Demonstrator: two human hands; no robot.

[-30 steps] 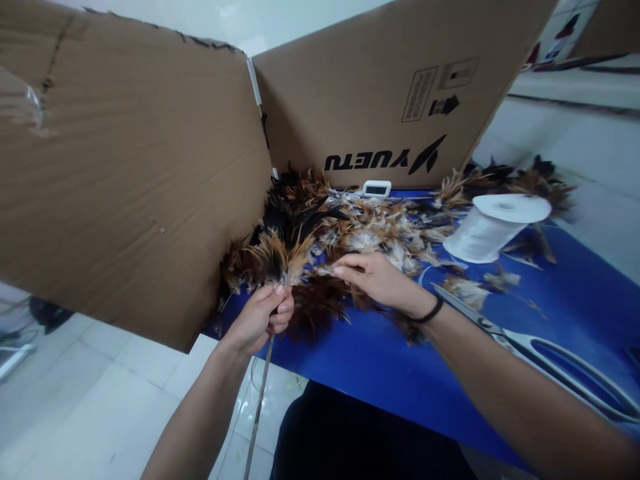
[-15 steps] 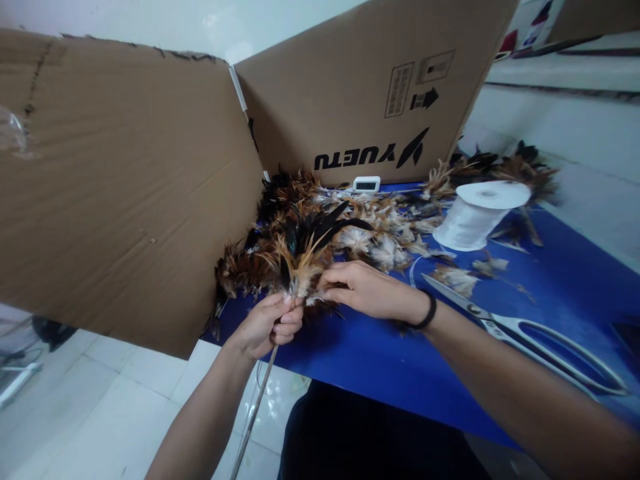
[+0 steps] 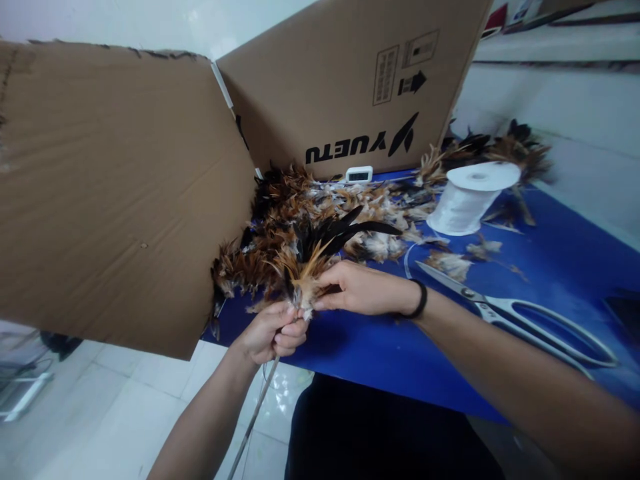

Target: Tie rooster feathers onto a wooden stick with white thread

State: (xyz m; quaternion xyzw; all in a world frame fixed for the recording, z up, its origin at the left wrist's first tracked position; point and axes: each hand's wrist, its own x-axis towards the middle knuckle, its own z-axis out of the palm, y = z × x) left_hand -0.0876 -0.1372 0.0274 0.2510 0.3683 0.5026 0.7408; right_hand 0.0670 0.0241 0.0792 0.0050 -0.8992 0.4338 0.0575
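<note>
My left hand (image 3: 277, 331) is closed around a thin stick (image 3: 255, 417), whose lower end slants down past the table edge. At the stick's top, just above that fist, stands a bunch of brown, tan and black feathers (image 3: 313, 263). My right hand (image 3: 353, 288), with a black band at the wrist, pinches feathers at the right side of this bunch. Its fingertips are partly hidden among them. Behind both hands lies a heap of loose feathers (image 3: 285, 227) in brown, white and black.
On the blue table (image 3: 380, 360), scissors (image 3: 515, 320) lie partly open beside my right forearm. A spool of white ribbon (image 3: 465, 203) stands farther back. Cardboard panels (image 3: 115, 187) rise at the left and rear, with a small white digital display (image 3: 359, 175) before them.
My right hand has moved slightly left and in closer against the bunch. The long black feathers lean farther right. My left hand keeps its grip on the stick; the view has shifted a little.
</note>
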